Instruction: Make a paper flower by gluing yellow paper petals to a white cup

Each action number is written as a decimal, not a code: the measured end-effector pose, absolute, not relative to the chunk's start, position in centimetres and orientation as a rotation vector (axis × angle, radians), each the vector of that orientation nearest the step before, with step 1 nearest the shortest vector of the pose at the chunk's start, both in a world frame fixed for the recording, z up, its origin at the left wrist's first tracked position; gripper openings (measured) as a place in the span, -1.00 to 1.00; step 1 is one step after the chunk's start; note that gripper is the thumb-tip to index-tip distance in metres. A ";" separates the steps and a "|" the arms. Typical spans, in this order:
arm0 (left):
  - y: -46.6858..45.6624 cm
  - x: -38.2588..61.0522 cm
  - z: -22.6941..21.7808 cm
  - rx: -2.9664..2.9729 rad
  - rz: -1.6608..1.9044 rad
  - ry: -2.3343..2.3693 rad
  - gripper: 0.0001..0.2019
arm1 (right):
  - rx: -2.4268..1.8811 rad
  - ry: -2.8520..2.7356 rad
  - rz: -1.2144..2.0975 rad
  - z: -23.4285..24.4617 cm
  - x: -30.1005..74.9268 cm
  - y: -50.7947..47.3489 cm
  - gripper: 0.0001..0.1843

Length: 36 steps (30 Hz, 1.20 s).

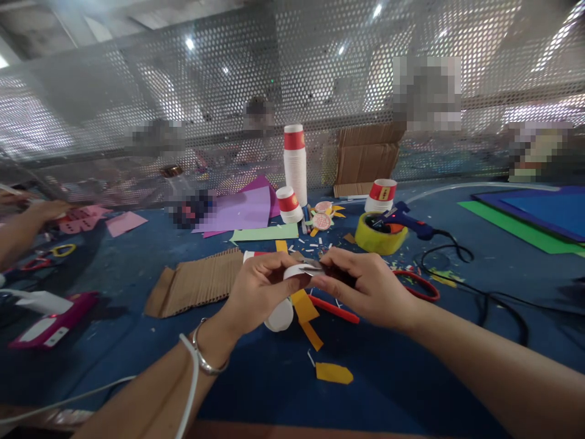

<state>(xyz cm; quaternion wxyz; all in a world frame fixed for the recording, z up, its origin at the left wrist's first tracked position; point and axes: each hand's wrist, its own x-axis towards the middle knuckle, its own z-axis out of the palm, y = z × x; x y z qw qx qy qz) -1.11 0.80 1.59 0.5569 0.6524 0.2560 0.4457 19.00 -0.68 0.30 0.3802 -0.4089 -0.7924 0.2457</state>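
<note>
My left hand (258,289) is closed around a white paper cup (280,314), held on its side above the blue table (256,378). My right hand (365,286) grips a pair of scissors (315,268) whose blades meet the cup's rim; the red handles (418,286) stick out behind my fingers. Yellow paper scraps (305,308) lie just under the cup, and another yellow piece (333,373) lies nearer to me. A bracelet circles my left wrist.
Corrugated cardboard (196,283) lies left of my hands. Behind are a roll of yellow tape (379,241), a blue glue gun (409,221) with black cable, a cup stack (295,164), coloured paper sheets (242,210), and a perforated screen. Another person's arm (22,225) reaches in at left.
</note>
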 end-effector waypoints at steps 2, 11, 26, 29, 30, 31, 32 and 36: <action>0.7 -1.2 1.6 1.510 1.040 0.619 -0.89 | -1.035 -2.047 0.585 0.3 19.1 -0.7 -0.64; 0.5 -1.3 1.9 1.499 1.006 0.649 -0.85 | -0.969 -2.075 0.470 0.4 19.2 -0.8 -0.65; 0.4 -1.4 2.0 1.460 0.966 0.742 -0.91 | -0.986 -2.074 0.375 0.0 19.1 -0.9 -0.69; 0.4 -1.4 2.0 1.468 0.957 0.752 -0.92 | -0.994 -2.089 0.363 -0.1 19.1 -0.8 -0.67; 0.4 -1.5 2.0 1.479 0.955 0.757 -0.93 | -0.992 -2.090 0.362 0.0 19.1 -0.8 -0.67; 0.4 -1.5 1.9 1.492 0.954 0.762 -0.94 | -0.986 -2.092 0.361 0.0 19.1 -0.8 -0.67; 0.5 -1.5 1.9 1.505 0.954 0.768 -0.94 | -0.981 -2.091 0.357 0.1 19.1 -0.8 -0.66; 0.6 -1.5 1.8 1.532 0.963 0.786 -0.97 | -0.993 -2.082 0.345 0.2 19.2 -1.0 -0.65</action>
